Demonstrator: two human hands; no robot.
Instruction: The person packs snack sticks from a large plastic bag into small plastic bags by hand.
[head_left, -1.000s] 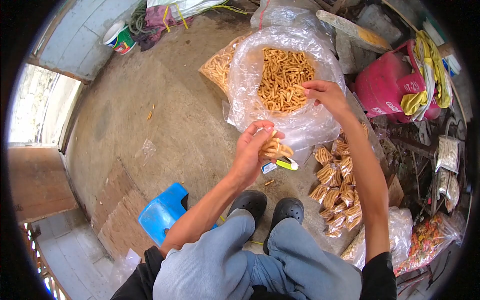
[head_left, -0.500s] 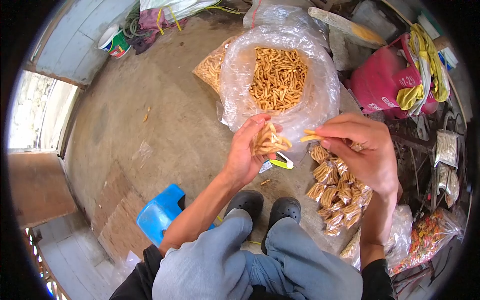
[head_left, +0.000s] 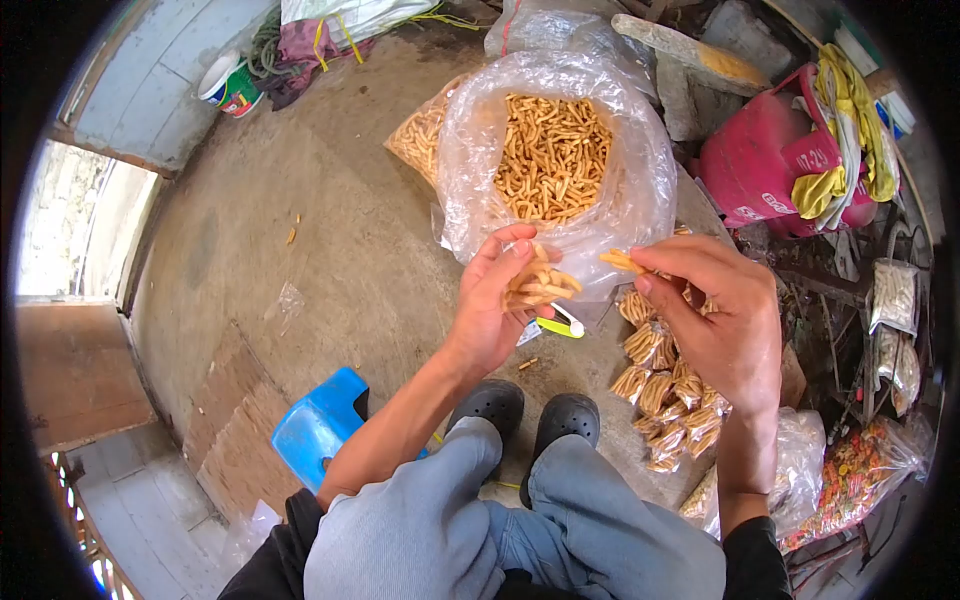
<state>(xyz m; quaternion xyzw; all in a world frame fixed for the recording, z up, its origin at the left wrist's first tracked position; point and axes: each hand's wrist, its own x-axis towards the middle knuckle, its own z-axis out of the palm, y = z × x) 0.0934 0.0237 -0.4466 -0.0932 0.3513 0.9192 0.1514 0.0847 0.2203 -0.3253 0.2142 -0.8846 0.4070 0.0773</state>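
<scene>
My left hand is closed around a small clear bag of snack sticks, several sticks poking out toward the right. Pinched between the thumb and fingertips of my right hand are a few snack sticks, a short gap from the small bag. Just beyond both hands, a large open plastic sack holds a heap of the same golden sticks. Under and beside my right hand lies a pile of filled small packets, partly hidden by the hand.
A blue plastic stool stands to the left of my feet. Right of the sack is a pink gas cylinder with yellow gloves on it. A bag of colourful packets sits at lower right. A green-and-white tub stands by the wall.
My right hand has shifted slightly left and down, with the pinched sticks now angled a little differently. My left hand and its small bag have barely moved.
</scene>
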